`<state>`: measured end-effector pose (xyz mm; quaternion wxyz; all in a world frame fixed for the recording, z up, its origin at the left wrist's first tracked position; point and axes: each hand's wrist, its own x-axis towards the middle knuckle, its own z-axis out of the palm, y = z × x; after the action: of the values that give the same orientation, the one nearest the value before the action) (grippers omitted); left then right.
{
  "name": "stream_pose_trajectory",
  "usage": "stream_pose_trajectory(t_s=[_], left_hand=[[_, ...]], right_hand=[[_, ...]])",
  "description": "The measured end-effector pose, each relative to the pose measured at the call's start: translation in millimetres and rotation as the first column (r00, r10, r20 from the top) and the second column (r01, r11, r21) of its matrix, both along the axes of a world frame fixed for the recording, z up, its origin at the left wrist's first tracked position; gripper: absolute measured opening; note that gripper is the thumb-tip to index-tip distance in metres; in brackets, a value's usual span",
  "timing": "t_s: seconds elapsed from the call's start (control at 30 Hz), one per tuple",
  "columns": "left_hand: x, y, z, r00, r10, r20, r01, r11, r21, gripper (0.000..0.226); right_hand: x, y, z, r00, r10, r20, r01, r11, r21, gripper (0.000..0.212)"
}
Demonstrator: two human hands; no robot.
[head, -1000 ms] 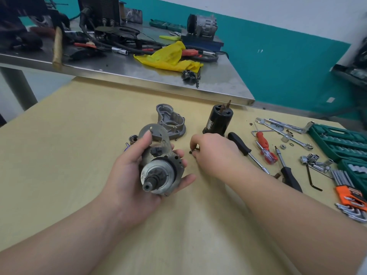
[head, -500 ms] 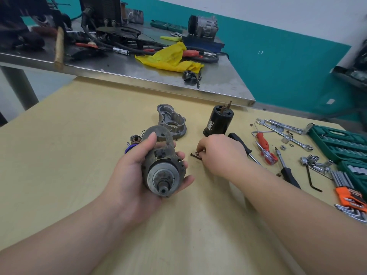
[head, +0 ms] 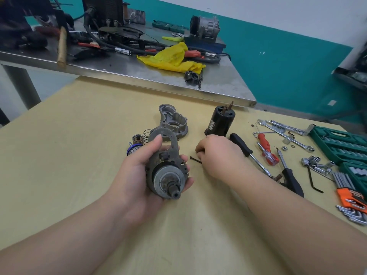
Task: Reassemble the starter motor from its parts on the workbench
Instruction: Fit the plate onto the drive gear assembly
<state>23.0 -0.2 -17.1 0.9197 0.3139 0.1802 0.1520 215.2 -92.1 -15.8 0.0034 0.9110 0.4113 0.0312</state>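
Grime coats the grey starter motor body (head: pixel 165 169), held above the wooden workbench (head: pixel 59 155) with its shaft end toward the camera and long axis running away. Left hand (head: pixel 139 175) grasps it; right hand (head: pixel 216 155) pinches a dark bolt (head: pixel 195 160).

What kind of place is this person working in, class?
Probably an auto-repair or mechanics workshop: a green socket set and spanners lie on the wooden bench, and a steel table holds cables and engine parts.
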Motion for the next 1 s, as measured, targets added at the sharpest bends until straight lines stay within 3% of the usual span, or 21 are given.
stream_pose_trajectory(t_s=[0.27, 0.37, 0.47, 0.57, 0.7, 0.83, 1.0], left_hand=[[-0.7, -2.1, -0.3, 1.000, -0.017, -0.005, 0.017, 1.000, 0.011, 0.035], [-1.4, -3.3, 0.3, 0.999, -0.038, -0.008, 0.038, 0.999, 0.010, 0.035], [-1.5, -5.7, 0.4, 0.998, -0.046, -0.035, 0.047, 0.999, 0.020, 0.036], [-0.2, -10.5, -1.9, 0.996, -0.043, -0.085, 0.045, 0.999, 0.028, 0.042], [1.8, -18.5, -8.1, 0.989, -0.055, -0.136, 0.067, 0.994, 0.083, 0.051], [3.0, -21.8, -13.9, 0.977, -0.086, -0.195, 0.124, 0.974, 0.188, 0.048], [2.7, -20.9, -18.7, 0.972, -0.123, -0.201, 0.161, 0.970, 0.183, 0.046]], right_hand=[[-1.4, -0.5, -5.2, 0.998, 0.038, 0.052, -0.040, 0.999, 0.027, 0.019], [-6.7, -4.2, -1.7, 0.999, 0.039, 0.011, -0.041, 0.985, 0.168, 0.022], [-20.6, -17.6, 6.4, 0.959, 0.071, -0.274, 0.090, 0.840, 0.535, 0.013], [-44.5, -43.4, 10.3, 0.796, 0.289, -0.532, 0.275, 0.611, 0.742, 0.009], [-66.0, -70.3, 2.0, 0.649, 0.424, -0.632, 0.429, 0.481, 0.764, 0.007], [-72.0, -70.7, -0.5, 0.594, 0.486, -0.641, 0.437, 0.474, 0.764, 0.011], [-75.0, -69.1, -5.1, 0.563, 0.503, -0.655, 0.451, 0.477, 0.754, 0.009]])
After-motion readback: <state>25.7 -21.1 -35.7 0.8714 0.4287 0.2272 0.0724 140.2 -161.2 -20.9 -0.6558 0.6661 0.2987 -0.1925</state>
